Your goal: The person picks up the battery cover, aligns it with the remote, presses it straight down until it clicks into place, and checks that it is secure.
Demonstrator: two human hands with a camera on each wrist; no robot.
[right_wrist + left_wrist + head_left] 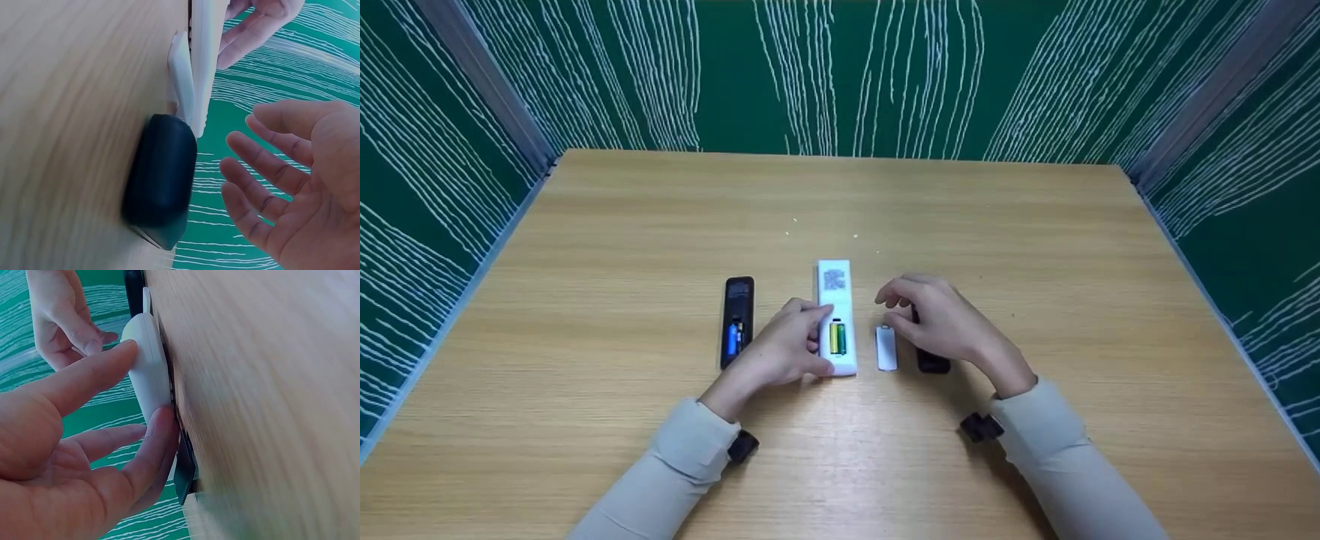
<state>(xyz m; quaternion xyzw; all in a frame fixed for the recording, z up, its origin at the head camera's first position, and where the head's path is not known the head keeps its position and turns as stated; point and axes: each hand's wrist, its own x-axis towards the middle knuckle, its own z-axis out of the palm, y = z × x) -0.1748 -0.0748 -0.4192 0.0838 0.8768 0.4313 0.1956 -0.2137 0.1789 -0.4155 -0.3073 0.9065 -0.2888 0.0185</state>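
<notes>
Well, white remote (841, 303): probably light, stiff; hold its sides.
Left hand (786, 346): you grip its nine-o'clock edge.
Right hand (943, 318): relaxed, seemingly empty.

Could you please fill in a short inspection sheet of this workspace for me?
Surface: wooden table, pale, with visible grain.
Job's things: white remote lies with its battery compartment open, two batteries inside; white cover lies apart to its right. Black remote on the left has a blue battery showing. Black device on the right is partly hidden.
Clutter: a few tiny white specks beyond the remotes.
Grippers: left hand holds the white remote; right hand hovers with nothing in it, fingers loosely bent.
Cables: nothing seen.
Surroundings: green panels with wavy white lines.
</notes>
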